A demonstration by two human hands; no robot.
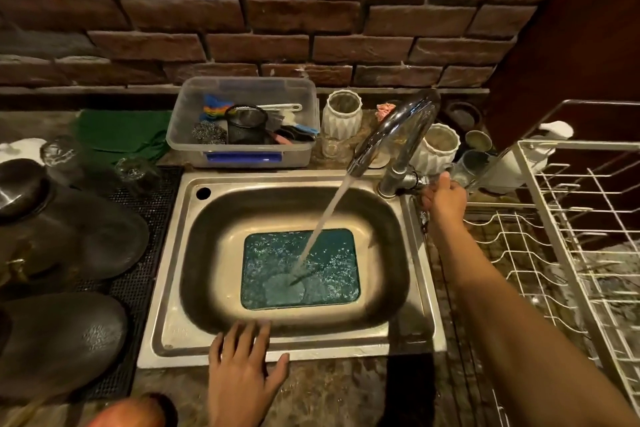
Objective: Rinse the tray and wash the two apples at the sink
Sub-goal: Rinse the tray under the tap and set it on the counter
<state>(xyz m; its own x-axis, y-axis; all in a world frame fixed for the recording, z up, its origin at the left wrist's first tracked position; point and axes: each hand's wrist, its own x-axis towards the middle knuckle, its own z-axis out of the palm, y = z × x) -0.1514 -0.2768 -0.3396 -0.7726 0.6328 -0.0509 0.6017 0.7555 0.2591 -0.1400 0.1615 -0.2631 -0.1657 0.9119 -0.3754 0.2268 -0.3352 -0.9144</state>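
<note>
**Tray under the stream, apples not in sight**

Lying flat on the floor of the sink [173,288], a teal tray [300,269], water from the tap [394,135] striking its near-middle and spreading in a sheet. Speckled all over with droplets. Right hand [441,196] closed around the tap lever at the base of the spout, holding it. Left hand [242,367] spread wide and flat, fingers over the front rim of the sink, palm on the counter [329,392], holding nothing.

Likely step: rinsing just begun, flow being set. No clear apples anywhere; a reddish rounded blur at the bottom edge, too smeared to name.

Handling, as a guess: tray probably thin, stiff plastic or enamel, light, and now slick with water. Sitting snug on the basin floor, so little room for fingertips beneath. Best taken at a short edge or corner, thumb on top of the lip and fingers hooked under, then tilted to shed water. Two hands safer once wet. Flat pinch on the wet face likely to slip.

Risks: splash off the flat face onto the counter; tray covering the drain and pooling water.

Around the sink: plastic tub [242,146] of scrubbers behind, wire rack [571,236] to the right, dark bowls [69,246] upturned on the left.
</note>
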